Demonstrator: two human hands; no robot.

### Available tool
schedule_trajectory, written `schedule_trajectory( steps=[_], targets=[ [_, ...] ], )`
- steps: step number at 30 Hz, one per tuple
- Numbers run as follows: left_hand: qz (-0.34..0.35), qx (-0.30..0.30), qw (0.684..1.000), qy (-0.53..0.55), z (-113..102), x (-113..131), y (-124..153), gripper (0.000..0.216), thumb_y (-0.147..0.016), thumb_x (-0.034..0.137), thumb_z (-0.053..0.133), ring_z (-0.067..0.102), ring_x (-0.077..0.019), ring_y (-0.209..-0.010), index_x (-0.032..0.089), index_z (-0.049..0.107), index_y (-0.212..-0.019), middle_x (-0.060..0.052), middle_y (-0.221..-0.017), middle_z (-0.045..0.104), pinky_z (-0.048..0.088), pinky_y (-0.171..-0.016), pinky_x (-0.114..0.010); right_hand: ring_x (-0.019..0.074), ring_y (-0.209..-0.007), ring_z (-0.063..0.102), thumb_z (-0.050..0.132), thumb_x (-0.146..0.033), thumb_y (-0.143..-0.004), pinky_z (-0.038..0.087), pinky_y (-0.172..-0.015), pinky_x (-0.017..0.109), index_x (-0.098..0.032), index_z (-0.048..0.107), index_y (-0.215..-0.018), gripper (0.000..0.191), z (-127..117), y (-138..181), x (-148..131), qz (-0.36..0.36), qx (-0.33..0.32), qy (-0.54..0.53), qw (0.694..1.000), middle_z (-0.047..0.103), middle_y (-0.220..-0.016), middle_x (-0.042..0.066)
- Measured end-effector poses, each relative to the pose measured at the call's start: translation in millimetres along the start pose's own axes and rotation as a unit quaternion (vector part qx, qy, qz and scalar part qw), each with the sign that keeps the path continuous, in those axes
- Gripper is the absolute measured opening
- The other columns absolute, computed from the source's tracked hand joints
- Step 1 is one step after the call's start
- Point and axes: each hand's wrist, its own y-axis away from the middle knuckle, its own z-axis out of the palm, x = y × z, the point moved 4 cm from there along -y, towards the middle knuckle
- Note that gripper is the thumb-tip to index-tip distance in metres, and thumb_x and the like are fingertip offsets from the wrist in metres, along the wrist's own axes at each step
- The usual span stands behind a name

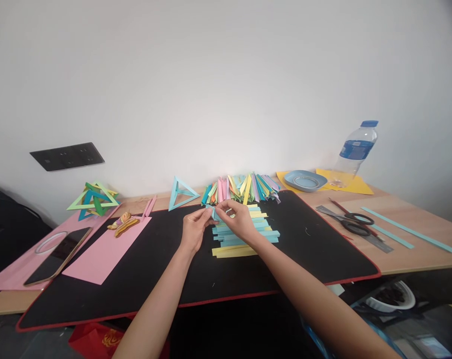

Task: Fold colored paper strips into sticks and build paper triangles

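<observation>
My left hand [197, 225] and my right hand [237, 219] meet over the black mat, fingertips closed on a small light-blue folded paper piece [213, 212]. Its exact shape is partly hidden by my fingers. Beneath and to the right of my right hand lie flat blue paper strips [268, 234] and yellow paper strips [233, 251], laid side by side. Behind my hands a light-blue paper triangle frame [183, 204] stands at the mat's back edge. A row of folded multicoloured paper strips [244, 187] leans against the wall.
On the left are pink paper [108, 249], a phone [57, 257], a hair clip-like ornament [123, 224] and a woven paper star [94, 199]. To the right lie scissors [355, 224], a ruler [375, 242], blue strips [408, 229], a blue dish [305, 180] and a bottle [356, 149].
</observation>
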Motion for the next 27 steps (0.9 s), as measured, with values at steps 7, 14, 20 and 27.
schedule_trajectory(
  steps=[7, 14, 20, 27],
  targets=[
    [0.006, 0.0, 1.0, -0.009, -1.0, 0.4, 0.9, 0.019, -0.064, 0.029, 0.077, 0.055, -0.0104, -0.061, 0.011, 0.075, -0.071, -0.002, -0.068, 0.065, 0.056, -0.057, -0.025, 0.0145, -0.066, 0.059, 0.054, -0.029, -0.079, 0.047, -0.056, 0.024, -0.018, 0.062, -0.074, 0.014, 0.3, -0.6, -1.1, -0.011, -0.011, -0.006, 1.0, 0.063, -0.071, 0.003],
    [0.009, -0.001, 1.0, -0.019, -1.3, 0.8, 1.0, 0.019, -0.065, 0.029, 0.077, 0.056, -0.0107, -0.062, 0.012, 0.076, -0.074, -0.003, -0.072, 0.067, 0.056, -0.057, -0.026, 0.0152, -0.068, 0.06, 0.055, -0.031, -0.08, 0.049, -0.058, 0.025, -0.018, 0.064, -0.076, 0.016, 0.6, -0.6, 0.4, -0.017, -0.014, -0.004, 1.0, 0.065, -0.073, 0.004],
    [0.025, -0.012, 0.999, -0.036, 0.4, 3.0, 2.1, 0.019, -0.066, 0.029, 0.076, 0.053, -0.0101, -0.06, 0.012, 0.076, -0.073, -0.001, -0.068, 0.063, 0.055, -0.057, -0.027, 0.0151, -0.068, 0.06, 0.054, -0.032, -0.081, 0.048, -0.057, 0.025, -0.019, 0.064, -0.076, 0.017, 1.0, -0.2, -1.4, -0.037, -0.006, 0.014, 0.999, 0.065, -0.073, 0.004],
    [0.038, -0.026, 0.998, -0.033, 1.4, 5.6, 2.4, 0.023, -0.068, 0.032, 0.074, 0.059, -0.0136, -0.061, 0.013, 0.075, -0.08, -0.004, -0.075, 0.064, 0.054, -0.057, -0.029, 0.0152, -0.068, 0.058, 0.052, -0.032, -0.081, 0.048, -0.058, 0.025, -0.019, 0.059, -0.071, 0.018, -2.4, -1.2, -5.2, -0.017, -0.006, -0.007, 1.0, 0.062, -0.07, 0.003]
  ],
)
